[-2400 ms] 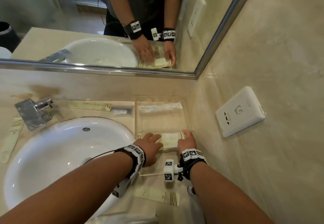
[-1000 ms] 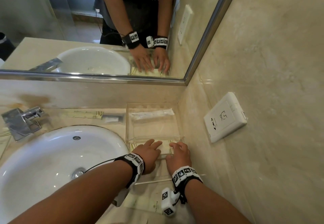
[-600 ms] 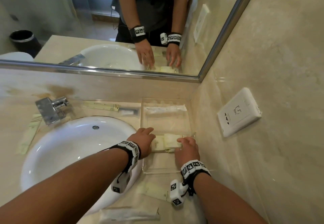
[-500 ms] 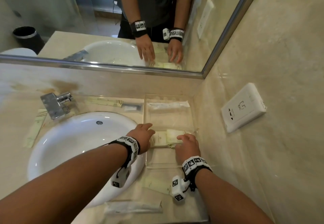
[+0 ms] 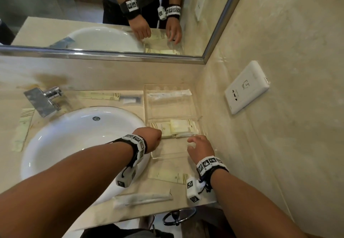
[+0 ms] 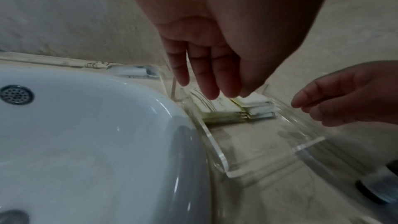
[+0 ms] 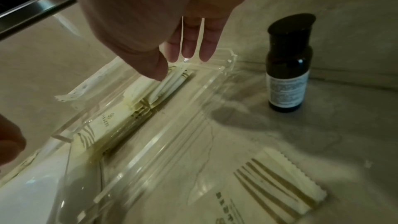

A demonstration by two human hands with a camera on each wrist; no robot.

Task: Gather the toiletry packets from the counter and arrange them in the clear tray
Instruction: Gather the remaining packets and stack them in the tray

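Both hands, left (image 5: 149,138) and right (image 5: 200,147), hover empty with slack fingers over the tray (image 5: 168,155). Its packets (image 5: 176,129) sit stacked mid-tray (others lie on the counter (image 5: 168,175)); fetch the nearest one, lay it flat alongside.

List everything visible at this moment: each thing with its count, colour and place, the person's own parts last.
clear tray: one, transparent, on the counter right of the basin.
stacked packets: several, cream, in the tray's middle.
long sachet: one, clear and white, at the tray's far end.
loose packets: at least five, cream or clear, on the counter around the basin.
bottle: one, dark brown, right of the tray.
basin: one, white.
faucet: one, chrome, behind the basin.
wall socket: one, white, right wall.
mirror: one, steel-framed.
left hand: empty, above the stack.
right hand: empty, at the tray's right side.
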